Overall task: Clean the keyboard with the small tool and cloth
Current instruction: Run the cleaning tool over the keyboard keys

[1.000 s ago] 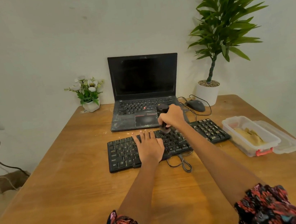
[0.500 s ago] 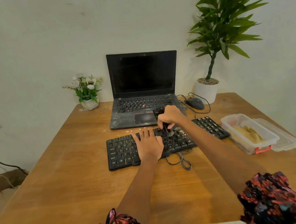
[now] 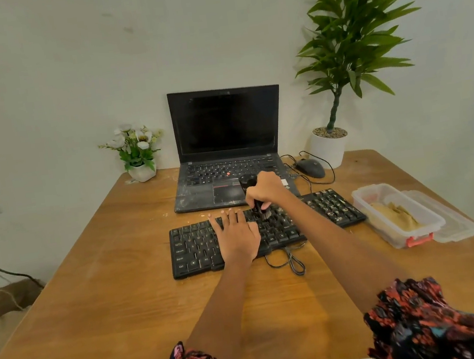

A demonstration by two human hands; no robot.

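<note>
A black keyboard (image 3: 196,249) lies across the middle of the wooden table (image 3: 95,303). My left hand (image 3: 237,235) rests flat on its middle keys with fingers straight. My right hand (image 3: 265,189) grips a small black brush (image 3: 254,198) upright, its bristles touching the upper key rows just right of my left fingers. A yellowish cloth (image 3: 397,214) lies in a clear plastic box (image 3: 366,197) to the right of the keyboard.
An open dusty laptop (image 3: 227,138) stands behind the keyboard. A mouse (image 3: 309,168) with its cable and a white potted plant (image 3: 328,149) sit at the back right, a small flower pot (image 3: 141,172) at the back left. The keyboard's cable (image 3: 292,262) loops near the front edge.
My right hand has shifted the brush slightly right along the upper key rows, bristles down on the keys. My left hand has stayed flat on the keyboard.
</note>
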